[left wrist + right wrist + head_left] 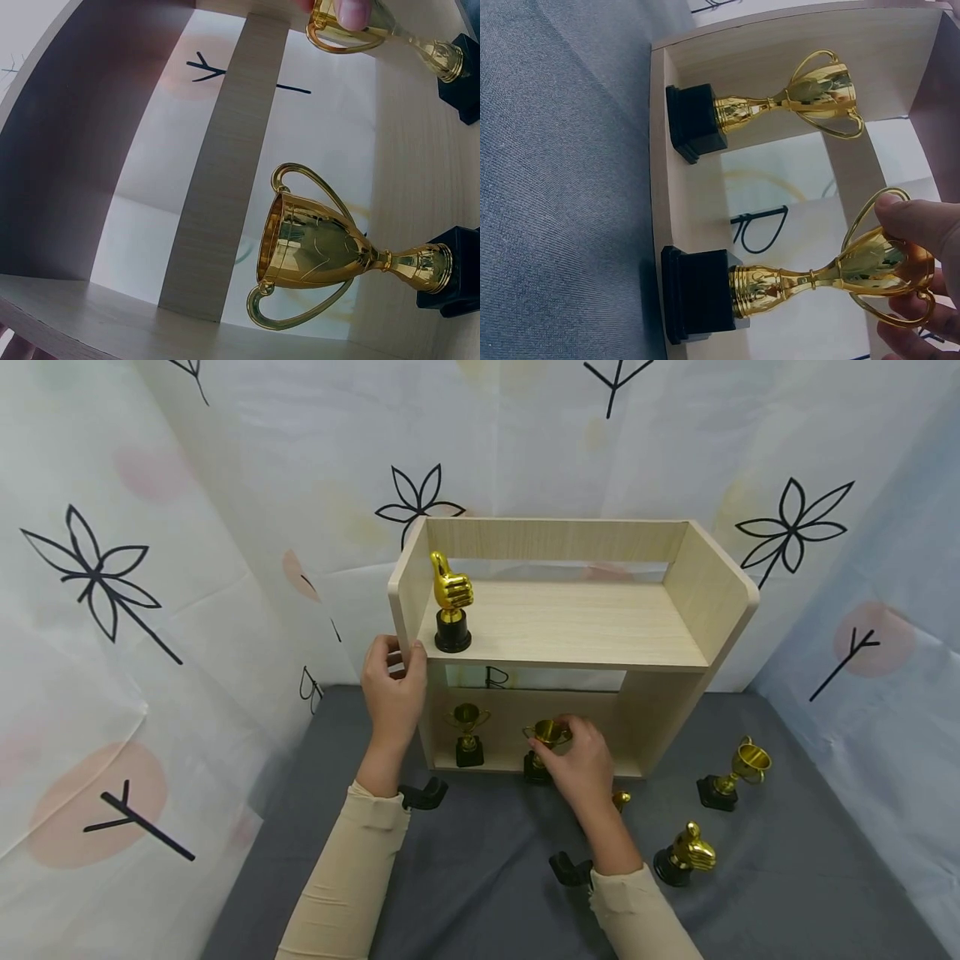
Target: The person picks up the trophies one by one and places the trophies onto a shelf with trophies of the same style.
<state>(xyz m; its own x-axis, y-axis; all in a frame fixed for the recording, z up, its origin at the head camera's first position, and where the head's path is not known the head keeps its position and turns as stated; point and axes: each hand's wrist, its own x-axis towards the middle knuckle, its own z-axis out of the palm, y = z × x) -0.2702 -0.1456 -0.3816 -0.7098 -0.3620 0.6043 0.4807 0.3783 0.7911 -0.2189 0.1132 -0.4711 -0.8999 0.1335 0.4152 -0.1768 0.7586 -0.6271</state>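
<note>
My right hand [583,766] grips a gold trophy cup [877,264] by its bowl, thumb on one side and fingers round the other. The cup's black base stands upright at the front of the shelf unit's lower level, right of a second trophy cup [319,247]. That second cup stands upright near the left side of the same level. With my left hand [397,693] I hold the outer left edge of the wooden shelf unit [577,622], thumb on its front. A gold thumbs-up trophy [452,597] on a black base stands on the upper level, close to the left hand.
On the grey cloth [480,877] to the right stand another trophy cup [742,768], leaning in this view, and a thumbs-up trophy [686,856]. A further gold piece [621,799] is mostly hidden behind my right wrist. Patterned white curtains [247,510] surround the table.
</note>
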